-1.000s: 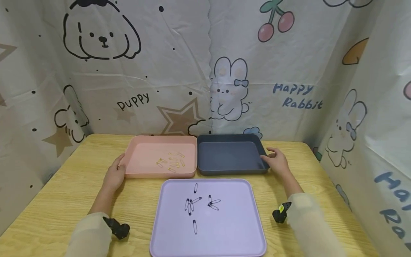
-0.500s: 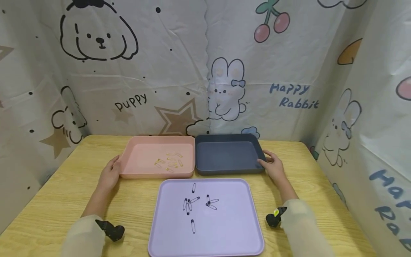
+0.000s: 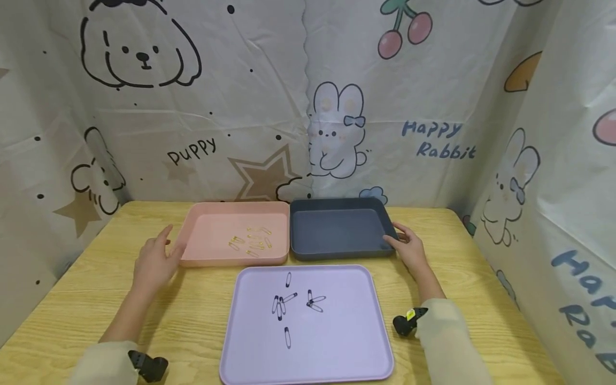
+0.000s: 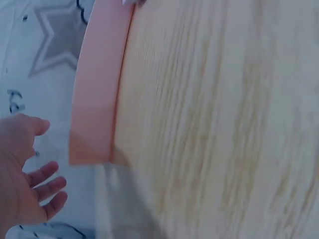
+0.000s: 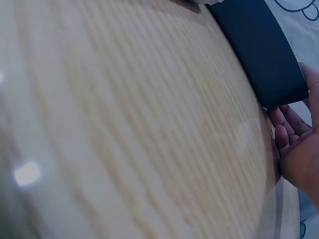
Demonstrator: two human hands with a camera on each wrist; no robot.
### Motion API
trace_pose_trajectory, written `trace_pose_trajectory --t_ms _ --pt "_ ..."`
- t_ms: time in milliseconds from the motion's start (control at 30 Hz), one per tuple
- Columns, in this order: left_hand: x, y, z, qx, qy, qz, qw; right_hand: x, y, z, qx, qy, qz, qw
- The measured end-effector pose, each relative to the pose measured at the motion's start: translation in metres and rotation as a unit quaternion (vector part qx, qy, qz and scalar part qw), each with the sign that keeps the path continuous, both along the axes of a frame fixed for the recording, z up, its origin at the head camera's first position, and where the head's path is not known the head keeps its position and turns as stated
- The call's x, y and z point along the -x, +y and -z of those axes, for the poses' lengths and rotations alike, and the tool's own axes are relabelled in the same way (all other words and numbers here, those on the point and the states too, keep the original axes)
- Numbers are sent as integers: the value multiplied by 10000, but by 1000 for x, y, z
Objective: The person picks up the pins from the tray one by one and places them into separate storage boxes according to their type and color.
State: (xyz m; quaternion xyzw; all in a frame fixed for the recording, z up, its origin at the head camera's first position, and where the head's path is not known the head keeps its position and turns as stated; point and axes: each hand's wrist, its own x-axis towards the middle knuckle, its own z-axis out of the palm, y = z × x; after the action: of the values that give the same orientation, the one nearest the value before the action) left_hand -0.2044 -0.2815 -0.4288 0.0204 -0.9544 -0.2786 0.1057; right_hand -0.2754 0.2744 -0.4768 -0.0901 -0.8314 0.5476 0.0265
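Observation:
My left hand [image 3: 155,262] is beside the left wall of the pink tray [image 3: 207,231], fingers loosely extended. In the left wrist view a gap separates those fingers from the tray's corner. Several gold safety pins [image 3: 252,253] lie in the pink tray's right half. At the other side, my right hand [image 3: 411,251] grips the right wall of the dark blue tray [image 3: 337,230], thumb over the rim and fingers outside. Nearer to me is a lilac tray [image 3: 351,337] bearing several black safety pins [image 3: 287,338], some overlapping in two clusters.
The pink and dark trays stand side by side, touching, near the back of the wooden table [image 3: 197,321]. A printed curtain [image 3: 260,128] hangs behind the table and along both sides. A small black device [image 3: 408,322] sits at each cuff.
My left hand has come off the pink tray's edge and shifted left, fingers spreading. My right hand keeps its grip on the dark tray. The whole view has shifted slightly.

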Motion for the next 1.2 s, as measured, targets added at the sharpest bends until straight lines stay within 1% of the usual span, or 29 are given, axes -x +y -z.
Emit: trace_pose_trajectory --t_ms 67,133,267,400,433,500,567,667,800,933,1067,1200 --pt "-4 8 -6 480 60 -52 9988 0 -1 0 13 -2 7 10000" --pt "-8 18 -11 728 176 21 9972 0 -1 1 19 16 -3 10000" --pt "-13 41 -18 967 427 374 9937 -1 1 2 6 0 -24 10000" --pt "-21 66 -18 1199 775 836 9862 -1 3 3 22 -56 -34 10000" --pt "-24 72 -18 1244 811 946 9844 -1 3 3 28 -45 -39 10000" --pt "-30 83 -16 1281 801 1154 9818 -1 3 3 40 -39 -54 10000" --pt "-36 94 -14 1293 694 1327 9802 -1 2 2 45 -20 -70 10000" --pt "-41 109 -8 1310 586 1612 9764 0 2 2 37 2 -92 10000" --pt "-49 127 -4 1388 345 1943 9705 0 2 3 38 7 -81 10000" --pt "-57 140 -1 1463 37 2239 9636 -1 2 3 47 -33 -52 10000" --pt "-60 148 5 1561 -82 2372 9588 -1 1 2 66 -66 -32 10000" --pt "-61 153 10 1671 -98 2333 9579 0 1 2 90 -63 -46 9999"
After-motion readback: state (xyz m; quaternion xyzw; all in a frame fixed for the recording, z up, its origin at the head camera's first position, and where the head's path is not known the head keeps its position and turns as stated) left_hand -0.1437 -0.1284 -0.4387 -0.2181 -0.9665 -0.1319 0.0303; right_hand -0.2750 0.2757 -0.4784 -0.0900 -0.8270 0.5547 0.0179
